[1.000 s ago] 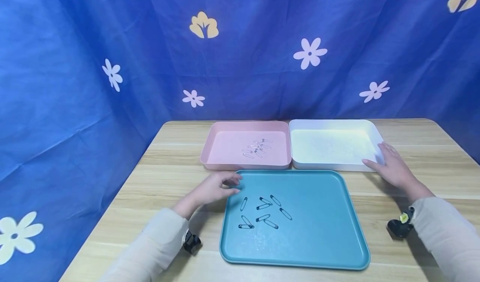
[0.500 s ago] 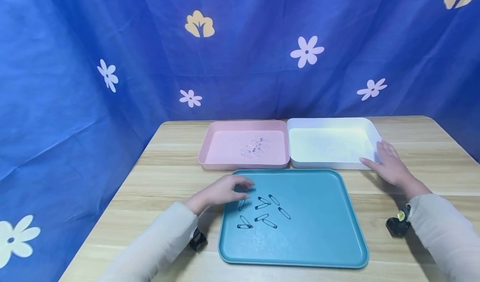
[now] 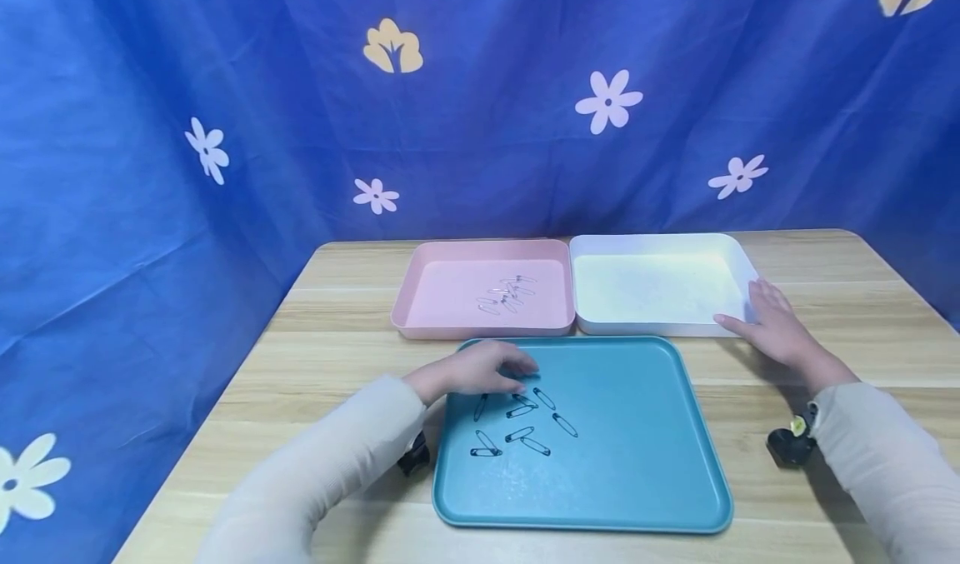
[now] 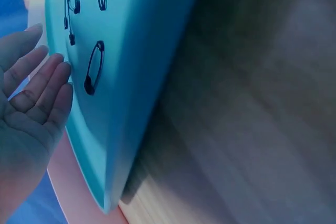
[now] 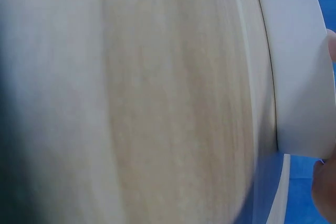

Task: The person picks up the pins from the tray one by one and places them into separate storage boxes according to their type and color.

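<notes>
Left hand (image 3: 487,368), centre of the head view: above the upper-left part of a teal tray (image 3: 637,447); grip loose, thumb and fingers apart, nothing held. Black safety pins (image 3: 565,425): scattered on the tray's left half, beside and below this hand. Right hand (image 3: 776,324), right of frame: touches the near right corner of a white tray (image 3: 652,289), grip spread, thumb apart from fingers. Pink tray (image 3: 442,293), upper centre: beside the white one, bearing silver pins (image 3: 506,297). Desk (image 3: 337,331): wood-grained, under all trays.
</notes>
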{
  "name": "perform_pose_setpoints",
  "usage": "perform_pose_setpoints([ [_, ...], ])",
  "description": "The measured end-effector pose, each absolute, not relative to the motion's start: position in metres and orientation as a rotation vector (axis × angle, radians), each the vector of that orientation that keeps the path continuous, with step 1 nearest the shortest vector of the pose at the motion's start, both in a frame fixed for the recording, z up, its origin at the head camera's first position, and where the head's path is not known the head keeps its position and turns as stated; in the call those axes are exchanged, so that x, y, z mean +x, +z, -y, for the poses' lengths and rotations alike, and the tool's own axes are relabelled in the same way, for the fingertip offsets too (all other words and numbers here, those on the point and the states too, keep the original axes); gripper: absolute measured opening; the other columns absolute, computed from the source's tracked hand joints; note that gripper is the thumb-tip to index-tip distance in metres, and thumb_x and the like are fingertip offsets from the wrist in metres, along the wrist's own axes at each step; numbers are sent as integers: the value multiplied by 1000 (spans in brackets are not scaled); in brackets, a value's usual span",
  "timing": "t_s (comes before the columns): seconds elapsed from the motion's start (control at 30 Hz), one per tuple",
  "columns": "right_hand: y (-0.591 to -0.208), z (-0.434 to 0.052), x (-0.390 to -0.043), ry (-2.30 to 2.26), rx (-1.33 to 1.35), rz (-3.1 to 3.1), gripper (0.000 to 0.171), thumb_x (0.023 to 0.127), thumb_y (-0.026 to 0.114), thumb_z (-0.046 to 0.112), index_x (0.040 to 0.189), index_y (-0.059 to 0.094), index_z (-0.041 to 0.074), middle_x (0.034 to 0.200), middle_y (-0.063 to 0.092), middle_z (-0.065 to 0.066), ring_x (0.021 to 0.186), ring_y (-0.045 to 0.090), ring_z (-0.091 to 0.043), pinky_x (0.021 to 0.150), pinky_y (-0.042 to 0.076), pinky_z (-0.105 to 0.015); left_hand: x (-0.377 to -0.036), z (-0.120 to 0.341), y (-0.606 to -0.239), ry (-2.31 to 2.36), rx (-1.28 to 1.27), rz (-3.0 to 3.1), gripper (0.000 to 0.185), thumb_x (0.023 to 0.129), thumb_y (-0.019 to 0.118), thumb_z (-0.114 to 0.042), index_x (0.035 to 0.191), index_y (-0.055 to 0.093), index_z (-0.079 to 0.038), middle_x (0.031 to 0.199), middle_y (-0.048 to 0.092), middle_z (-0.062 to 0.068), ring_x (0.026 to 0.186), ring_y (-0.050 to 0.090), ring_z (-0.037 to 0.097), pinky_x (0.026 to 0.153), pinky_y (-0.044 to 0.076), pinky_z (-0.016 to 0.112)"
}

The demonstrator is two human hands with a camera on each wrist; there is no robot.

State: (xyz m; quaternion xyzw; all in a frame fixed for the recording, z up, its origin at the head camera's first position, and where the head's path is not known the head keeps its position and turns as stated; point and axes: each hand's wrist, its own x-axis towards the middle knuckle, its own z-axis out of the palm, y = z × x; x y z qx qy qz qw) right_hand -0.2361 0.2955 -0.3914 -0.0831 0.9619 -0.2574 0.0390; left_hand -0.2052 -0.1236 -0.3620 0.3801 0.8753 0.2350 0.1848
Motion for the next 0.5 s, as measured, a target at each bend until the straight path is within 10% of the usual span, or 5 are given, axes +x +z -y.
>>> perform_pose_setpoints([
  [0.5, -390, -296, -238, -822, -258, -2938, 92, 85, 43, 47, 126, -6, -19, 131, -8, -37, 122, -12, -44, 97, -6, -53, -215, 105, -367, 683, 1016, -2384, 16, 76, 65, -12, 93, 65, -12, 85, 55, -7, 77, 51, 4, 70, 42, 16],
])
